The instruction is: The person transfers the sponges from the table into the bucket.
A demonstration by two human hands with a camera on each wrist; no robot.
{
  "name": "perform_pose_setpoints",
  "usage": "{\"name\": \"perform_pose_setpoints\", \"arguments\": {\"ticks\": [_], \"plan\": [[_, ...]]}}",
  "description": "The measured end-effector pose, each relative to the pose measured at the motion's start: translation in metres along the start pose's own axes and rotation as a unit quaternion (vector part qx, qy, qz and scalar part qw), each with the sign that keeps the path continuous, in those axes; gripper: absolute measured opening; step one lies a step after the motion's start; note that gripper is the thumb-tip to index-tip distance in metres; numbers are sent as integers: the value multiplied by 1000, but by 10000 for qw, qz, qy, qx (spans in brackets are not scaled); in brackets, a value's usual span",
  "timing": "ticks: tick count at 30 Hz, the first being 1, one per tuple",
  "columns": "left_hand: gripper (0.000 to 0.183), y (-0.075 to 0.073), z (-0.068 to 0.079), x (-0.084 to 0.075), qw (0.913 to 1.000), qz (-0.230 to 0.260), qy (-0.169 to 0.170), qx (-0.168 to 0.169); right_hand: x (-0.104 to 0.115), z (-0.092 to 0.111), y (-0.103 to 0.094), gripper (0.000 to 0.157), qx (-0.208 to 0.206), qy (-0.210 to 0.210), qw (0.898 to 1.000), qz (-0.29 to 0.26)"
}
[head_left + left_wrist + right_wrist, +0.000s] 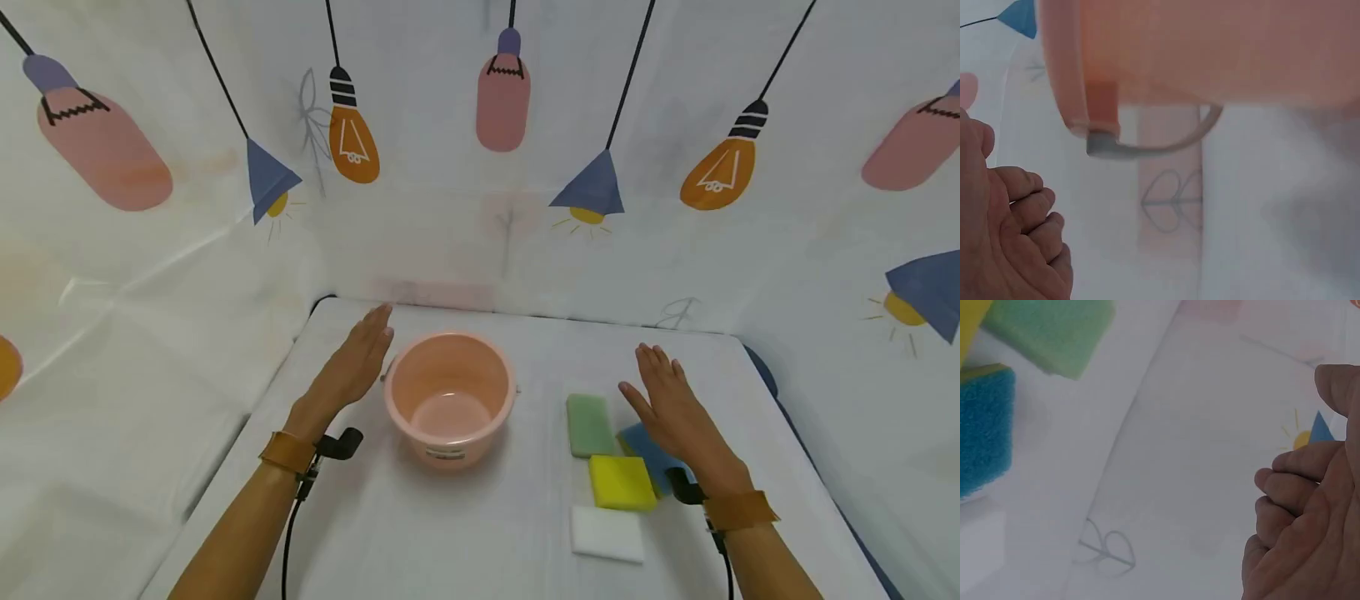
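A pink bucket point(450, 400) stands upright on the white table, and its grey handle point(1160, 150) hangs at the side in the left wrist view. Just left of the bucket is my left hand point(358, 354), fingers straight, holding nothing. My right hand point(675, 412) is over the right side of the table, fingers extended and thumb apart, with nothing in it. Beneath and beside it lie a green sponge point(589, 425), a yellow sponge point(622, 483), a white sponge point(607, 534) and a blue sponge point(651, 454), which the right hand partly hides in the head view.
The white table point(450, 542) is enclosed by a pale fabric backdrop point(420, 242) printed with lamps and bulbs. Each forearm wears a brown wrist strap point(742, 510) with a small black camera point(341, 444) and a cable.
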State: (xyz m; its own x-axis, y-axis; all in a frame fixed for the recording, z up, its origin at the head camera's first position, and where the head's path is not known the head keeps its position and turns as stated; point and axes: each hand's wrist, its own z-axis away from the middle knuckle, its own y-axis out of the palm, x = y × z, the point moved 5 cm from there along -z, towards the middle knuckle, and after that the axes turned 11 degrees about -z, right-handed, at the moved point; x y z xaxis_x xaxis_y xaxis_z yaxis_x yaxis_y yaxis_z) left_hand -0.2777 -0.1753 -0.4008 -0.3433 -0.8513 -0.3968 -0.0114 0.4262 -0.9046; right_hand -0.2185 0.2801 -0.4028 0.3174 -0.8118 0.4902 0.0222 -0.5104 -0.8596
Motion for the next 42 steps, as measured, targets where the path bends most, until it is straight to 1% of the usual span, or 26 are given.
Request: {"name": "perform_pose_setpoints", "arguments": {"ticks": [2, 3, 5, 6, 7, 10, 11, 12, 13, 15, 17, 19, 22, 24, 26, 29, 33, 36, 40, 42], "plan": [[64, -1, -3, -4, 9985, 536, -87, -50, -4, 12, -6, 73, -160, 30, 9999, 18], [63, -2, -5, -6, 9964, 814, -188, -122, -6, 18, -9, 73, -247, 52, 9997, 2], [62, -3, -7, -9, 9910, 1204, -488, -335, -7, 30, -14, 72, -391, 100, 9991, -85], [62, -3, -7, -10, 9863, 1438, -663, -465, -7, 36, -16, 71, -452, 113, 9988, -132], [61, -2, -6, -10, 9805, 1687, -829, -575, -7, 41, -17, 71, -499, 121, 9985, -204], [59, 4, 1, -9, 9556, 2450, -1411, -827, -3, 52, -20, 66, -624, 130, 9969, -467], [60, 6, 4, -9, 9485, 2634, -1540, -854, -3, 53, -20, 63, -683, 143, 9963, -506], [60, 8, 7, -8, 9436, 2739, -1632, -887, -2, 53, -21, 60, -757, 152, 9957, -511], [60, 10, 10, -7, 9419, 2734, -1709, -948, -2, 52, -20, 57, -846, 137, 9949, -533], [58, 11, 14, -5, 9398, 2632, -1829, -1184, -5, 49, -18, 53, -1019, 153, 9933, -513], [56, 10, 16, -2, 9396, 2472, -1823, -1513, -10, 46, -15, 52, -1209, 138, 9917, -413], [52, 9, 16, 1, 9363, 2406, -1803, -1817, -17, 45, -11, 53, -1342, 154, 9904, -295], [53, 11, 15, 3, 9302, 2476, -1800, -2025, -31, 45, -3, 56, -1388, 315, 9898, -78], [54, 13, 15, 4, 9270, 2529, -1836, -2072, -40, 47, 4, 60, -1276, 411, 9910, 40], [54, 17, 16, 5, 9244, 2570, -1887, -2093, -47, 49, 13, 66, -1071, 488, 9930, 67], [53, 23, 18, 8, 9216, 2627, -1963, -2076, -53, 54, 29, 75, -778, 488, 9958, 48], [53, 34, 24, 8, 9214, 2724, -1996, -1926, -55, 62, 46, 85, -531, 438, 9976, 93], [52, 43, 28, 7, 9221, 2757, -2006, -1829, -58, 69, 56, 92, -326, 515, 9980, 162], [52, 54, 33, 7, 9234, 2734, -2053, -1747, -63, 79, 66, 101, -33, 645, 9978, 128], [51, 58, 34, 6, 9233, 2755, -2045, -1729, -64, 83, 69, 102, 45, 597, 9982, 94]]}}
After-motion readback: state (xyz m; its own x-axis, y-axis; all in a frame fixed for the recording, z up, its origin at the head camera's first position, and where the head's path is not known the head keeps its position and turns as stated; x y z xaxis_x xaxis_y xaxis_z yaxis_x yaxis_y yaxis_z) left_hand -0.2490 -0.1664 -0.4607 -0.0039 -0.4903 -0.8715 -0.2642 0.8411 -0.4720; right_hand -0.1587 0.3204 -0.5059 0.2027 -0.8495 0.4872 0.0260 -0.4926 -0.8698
